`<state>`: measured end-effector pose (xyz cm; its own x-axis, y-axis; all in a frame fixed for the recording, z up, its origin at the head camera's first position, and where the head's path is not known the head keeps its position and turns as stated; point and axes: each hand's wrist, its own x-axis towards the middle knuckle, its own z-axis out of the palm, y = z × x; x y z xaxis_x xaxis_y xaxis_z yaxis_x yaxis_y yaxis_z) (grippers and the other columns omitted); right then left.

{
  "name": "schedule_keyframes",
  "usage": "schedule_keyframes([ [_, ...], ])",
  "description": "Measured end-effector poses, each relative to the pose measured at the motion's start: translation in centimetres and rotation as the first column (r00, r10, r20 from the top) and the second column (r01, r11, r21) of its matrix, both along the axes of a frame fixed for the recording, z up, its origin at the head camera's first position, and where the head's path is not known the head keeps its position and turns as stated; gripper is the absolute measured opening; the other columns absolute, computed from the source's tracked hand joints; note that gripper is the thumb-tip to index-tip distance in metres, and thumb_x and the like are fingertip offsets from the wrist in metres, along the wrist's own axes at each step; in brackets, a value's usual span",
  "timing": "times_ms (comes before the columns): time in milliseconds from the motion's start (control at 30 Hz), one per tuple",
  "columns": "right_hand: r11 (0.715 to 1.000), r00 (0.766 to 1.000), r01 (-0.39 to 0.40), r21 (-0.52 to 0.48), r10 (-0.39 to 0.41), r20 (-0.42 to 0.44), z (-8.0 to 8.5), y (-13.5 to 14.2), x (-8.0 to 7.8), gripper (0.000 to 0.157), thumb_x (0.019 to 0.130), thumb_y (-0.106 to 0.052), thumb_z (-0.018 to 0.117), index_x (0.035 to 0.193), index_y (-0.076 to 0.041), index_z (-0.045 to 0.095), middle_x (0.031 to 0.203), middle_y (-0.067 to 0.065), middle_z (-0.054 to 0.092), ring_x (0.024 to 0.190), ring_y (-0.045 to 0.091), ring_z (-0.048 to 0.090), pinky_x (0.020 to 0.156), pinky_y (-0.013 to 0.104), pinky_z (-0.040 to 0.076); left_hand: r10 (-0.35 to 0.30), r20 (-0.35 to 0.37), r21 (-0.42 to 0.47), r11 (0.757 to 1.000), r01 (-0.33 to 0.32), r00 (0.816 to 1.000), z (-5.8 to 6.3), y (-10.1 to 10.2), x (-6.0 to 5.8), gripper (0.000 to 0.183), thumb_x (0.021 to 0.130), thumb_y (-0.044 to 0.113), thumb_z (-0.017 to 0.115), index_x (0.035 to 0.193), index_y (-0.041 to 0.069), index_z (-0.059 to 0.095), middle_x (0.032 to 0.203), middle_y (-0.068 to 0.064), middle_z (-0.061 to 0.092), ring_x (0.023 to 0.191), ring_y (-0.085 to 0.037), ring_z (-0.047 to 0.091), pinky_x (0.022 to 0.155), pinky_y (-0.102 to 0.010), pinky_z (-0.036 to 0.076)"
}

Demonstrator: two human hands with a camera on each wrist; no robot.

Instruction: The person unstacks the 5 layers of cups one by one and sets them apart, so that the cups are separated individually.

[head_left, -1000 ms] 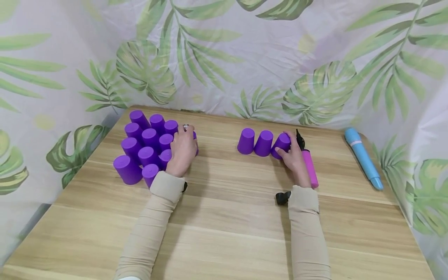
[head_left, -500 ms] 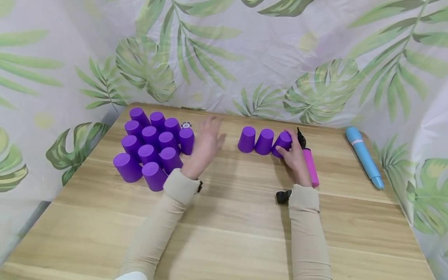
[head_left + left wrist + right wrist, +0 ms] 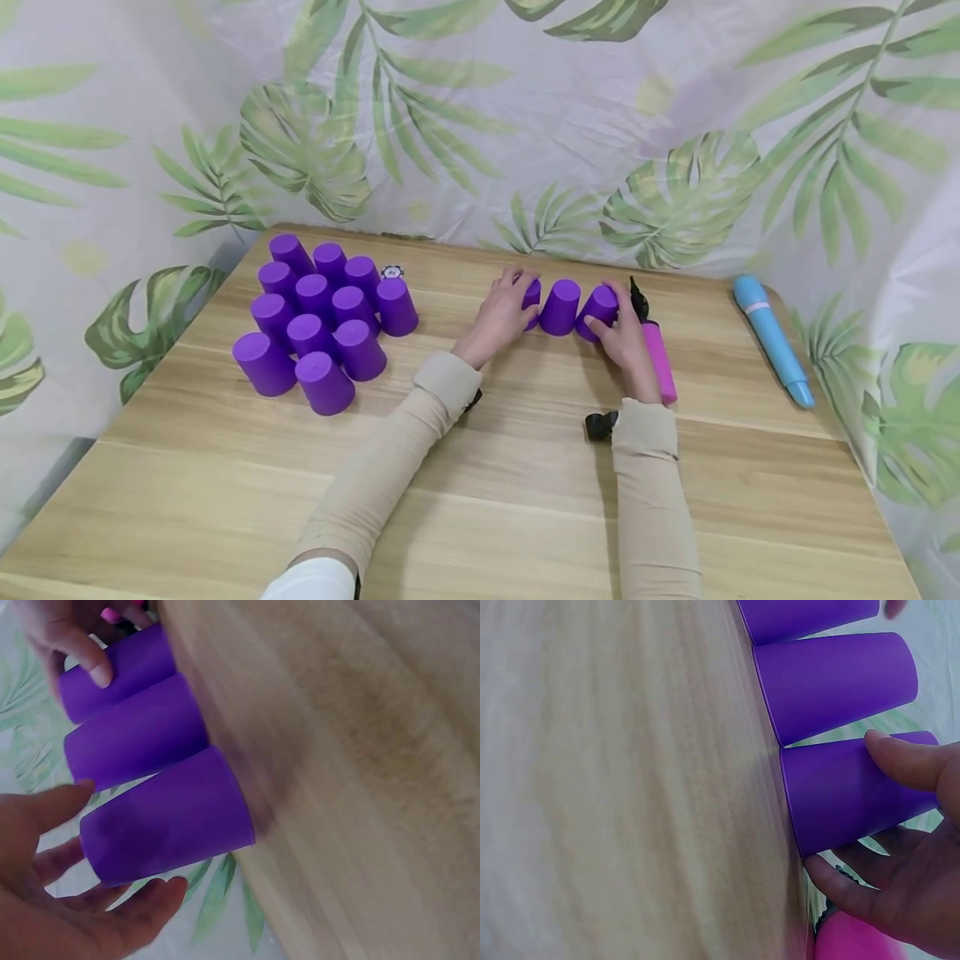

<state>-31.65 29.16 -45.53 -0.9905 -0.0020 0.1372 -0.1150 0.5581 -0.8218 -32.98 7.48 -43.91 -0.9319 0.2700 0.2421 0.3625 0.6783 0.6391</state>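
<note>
Three purple cups stand upside down in a row toward the back of the table. My left hand (image 3: 497, 318) is around the left cup (image 3: 169, 821), its thumb on one side and its fingers on the other; in the left wrist view a gap shows between thumb and cup. The middle cup (image 3: 560, 308) stands untouched between the hands. My right hand (image 3: 630, 346) grips the right cup (image 3: 840, 787), thumb on the near side and fingers round the far side. Part of the left cup is hidden by my left hand in the head view.
Several more purple cups (image 3: 324, 383) stand upside down in a cluster at the left. A poker chip (image 3: 392, 272) lies behind them. Right of my right hand is a pink cylinder (image 3: 660, 362) with a black end. A blue marker-shaped object (image 3: 772, 342) lies near the right edge.
My left hand has let go of a cup at the cluster's right side and moved right to the left cup of the row. My right hand has stayed on the right cup.
</note>
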Motion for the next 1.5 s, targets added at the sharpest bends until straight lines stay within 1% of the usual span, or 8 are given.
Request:
schedule_keyframes([
  [233,1.0,1.0,-0.013,0.008,0.013,-0.008,0.1,-0.3,0.0,0.065,0.09,0.001,0.062,0.146,-0.01,0.031,0.144,0.024,0.037,0.123,0.043,0.045,0.103,0.053,0.036,0.08,-0.043,-0.028,0.996,-0.081,0.996,-0.3,-0.4,0.5,0.045,0.092,0.012,0.064,0.135,0.011,0.051,0.128,-0.014,0.048,0.114,-0.031,0.051,0.08,-0.049,0.052],
  [400,1.0,1.0,-0.014,0.012,0.014,-0.006,0.0,-0.4,0.0,0.065,0.09,0.001,0.062,0.146,-0.01,0.032,0.143,0.024,0.038,0.123,0.042,0.045,0.103,0.052,0.036,0.129,-0.066,-0.024,0.991,-0.131,0.989,0.1,-1.8,1.8,0.044,0.089,0.014,0.068,0.131,0.01,0.054,0.122,-0.013,0.05,0.109,-0.031,0.052,0.076,-0.049,0.053],
  [667,1.0,1.0,-0.012,0.014,0.012,-0.008,0.1,-0.7,-0.1,0.066,0.09,0.001,0.063,0.146,-0.011,0.031,0.142,0.025,0.039,0.125,0.044,0.044,0.105,0.054,0.035,0.199,-0.088,-0.064,0.977,-0.205,0.976,2.2,-7.0,5.1,0.046,0.086,0.013,0.07,0.129,0.007,0.054,0.119,-0.019,0.052,0.105,-0.037,0.054,0.075,-0.052,0.053],
  [933,1.0,1.0,0.012,-0.002,-0.012,-0.003,0.3,-0.4,0.0,0.065,0.089,0.001,0.063,0.146,-0.011,0.032,0.142,0.025,0.039,0.126,0.044,0.043,0.105,0.054,0.035,0.293,0.02,-0.119,0.95,-0.289,0.956,3.5,-11.7,8.1,0.044,0.087,0.01,0.068,0.128,0.003,0.053,0.122,-0.023,0.048,0.105,-0.044,0.05,0.077,-0.061,0.048],
  [1100,1.0,1.0,0.005,0.007,-0.005,-0.005,0.2,-0.1,0.0,0.066,0.09,0.001,0.062,0.147,-0.01,0.031,0.143,0.027,0.039,0.126,0.044,0.042,0.106,0.054,0.034,0.321,0.028,-0.14,0.939,-0.314,0.947,3.1,-13.1,8.6,0.04,0.086,0.007,0.067,0.123,0.0,0.053,0.12,-0.025,0.046,0.1,-0.047,0.05,0.076,-0.062,0.046],
  [1333,1.0,1.0,0.011,-0.002,-0.011,0.02,0.1,-0.2,0.2,0.066,0.09,0.0,0.062,0.147,-0.013,0.031,0.143,0.027,0.039,0.127,0.044,0.042,0.106,0.053,0.033,0.313,0.015,-0.171,0.937,-0.306,0.95,2.0,-13.5,8.6,0.037,0.085,0.003,0.068,0.118,-0.003,0.052,0.114,-0.029,0.047,0.095,-0.049,0.051,0.073,-0.061,0.048],
  [1433,1.0,1.0,0.008,-0.009,-0.008,0.022,0.1,-0.2,0.1,0.066,0.09,0.0,0.062,0.147,-0.012,0.03,0.142,0.027,0.039,0.127,0.044,0.042,0.106,0.054,0.034,0.316,-0.008,-0.18,0.933,-0.312,0.949,2.0,-13.5,8.7,0.037,0.084,0.002,0.068,0.117,-0.003,0.052,0.113,-0.029,0.047,0.094,-0.048,0.051,0.07,-0.06,0.049],
  [1500,1.0,1.0,0.008,-0.012,-0.008,0.029,0.2,-0.2,0.1,0.066,0.09,0.0,0.062,0.147,-0.013,0.03,0.142,0.027,0.039,0.127,0.044,0.042,0.105,0.054,0.034,0.321,-0.056,-0.186,0.927,-0.325,0.946,2.3,-13.2,8.9,0.037,0.084,0.002,0.068,0.117,-0.003,0.053,0.114,-0.028,0.048,0.094,-0.047,0.051,0.068,-0.06,0.05],
])
